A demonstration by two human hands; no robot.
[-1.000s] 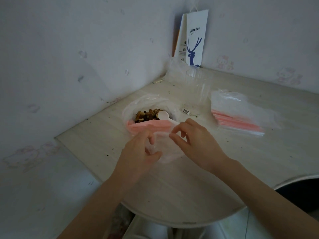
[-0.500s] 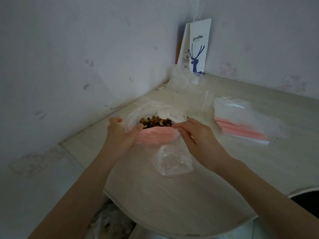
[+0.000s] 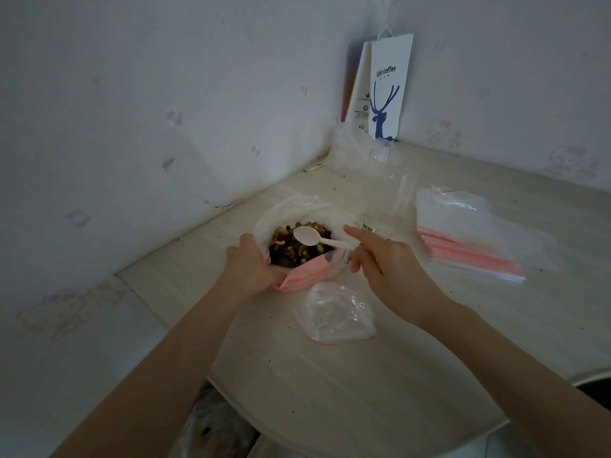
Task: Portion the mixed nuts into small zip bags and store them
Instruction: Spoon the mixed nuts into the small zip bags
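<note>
Mixed nuts sit in the pink-rimmed bag on the bench. The left hand grips this bag's near rim, fingers curled, likely to keep its mouth wide. The right hand pinches the handle of a white spoon whose bowl lies on the nuts, ready to scoop. An empty small zip bag lies just in front of the nut bag, handy for filling

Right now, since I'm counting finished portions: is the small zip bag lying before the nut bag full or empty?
Empty. The small zip bag lies flat on the table, see-through, with nothing inside.
</note>
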